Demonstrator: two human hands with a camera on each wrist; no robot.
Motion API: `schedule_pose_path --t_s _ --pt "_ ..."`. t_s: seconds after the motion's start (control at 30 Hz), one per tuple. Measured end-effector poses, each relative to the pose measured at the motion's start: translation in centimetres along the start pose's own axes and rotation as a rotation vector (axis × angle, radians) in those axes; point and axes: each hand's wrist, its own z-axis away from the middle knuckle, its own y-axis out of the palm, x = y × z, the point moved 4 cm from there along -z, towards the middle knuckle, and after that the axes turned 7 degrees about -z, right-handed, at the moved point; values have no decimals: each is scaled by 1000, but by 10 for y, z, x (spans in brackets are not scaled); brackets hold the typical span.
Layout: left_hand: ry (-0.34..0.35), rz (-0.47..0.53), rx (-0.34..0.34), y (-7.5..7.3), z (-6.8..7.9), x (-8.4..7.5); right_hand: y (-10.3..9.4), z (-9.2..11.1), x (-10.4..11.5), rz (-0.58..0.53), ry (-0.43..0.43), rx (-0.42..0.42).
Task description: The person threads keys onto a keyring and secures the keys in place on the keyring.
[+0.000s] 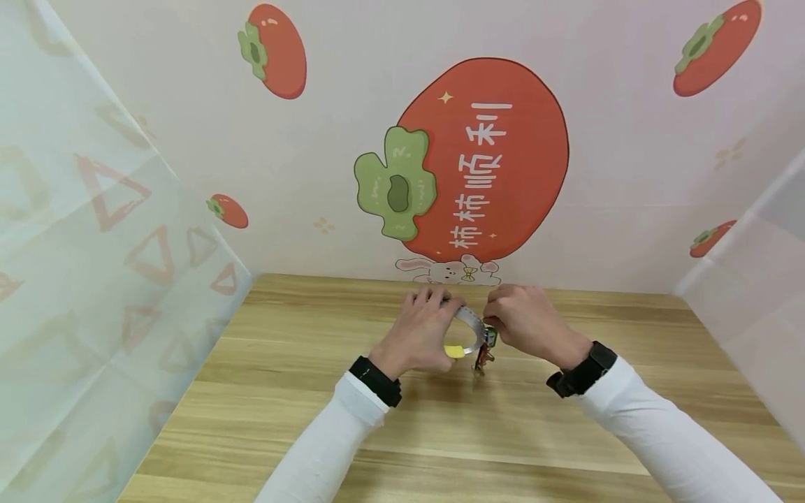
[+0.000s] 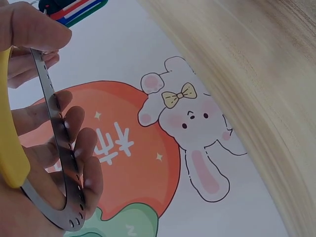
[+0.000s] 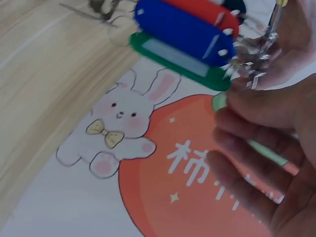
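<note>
My left hand (image 1: 424,332) grips a curved metal strap (image 1: 470,320) that has a row of small holes and a yellow grip (image 2: 11,118). At the strap's right side hang several plastic key tags, among them a blue tag (image 3: 182,32), a red tag (image 3: 217,12) and a green tag (image 3: 175,58), with small metal rings (image 3: 252,61). My right hand (image 1: 525,323) pinches at the ring end of the tags with thumb and index finger; its other fingers are looser. Metal pieces (image 1: 481,360) dangle below; blur hides their exact shape.
Both hands work above a wood-grain table (image 1: 302,412). Behind it stands a white backdrop (image 1: 339,84) with printed persimmons and a rabbit. A pale patterned sheet (image 1: 113,279) closes off the left side, and another pale sheet (image 1: 764,307) the right.
</note>
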Motion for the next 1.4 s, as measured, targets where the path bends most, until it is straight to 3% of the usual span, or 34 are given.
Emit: schedule_pose_path --t_s 0.1,0.3,0.4,0.53,0.7,0.97,1.23,1.33,1.4 --pt "-2 0 0 -1 0 0 2 2 -3 -32 22 14" --pt "-19 -15 -19 -3 -1 1 5 4 -15 -220 340 72" --pt "-24 -20 -20 -3 -2 1 3 4 -15 -247 421 78" --pt "-25 -26 -20 -2 -2 1 3 4 -13 -216 400 48" --pt "-17 -42 -14 -1 -2 1 3 3 -9 -143 308 22" --pt "-4 -47 -27 0 -2 0 4 2 -5 -111 230 31" --pt "-5 -30 4 0 -2 0 5 2 -2 -79 113 44" --pt "-7 -27 7 0 -1 0 5 2 -2 -96 126 66" --pt "-11 -31 6 0 -1 0 6 2 -4 -137 185 91"
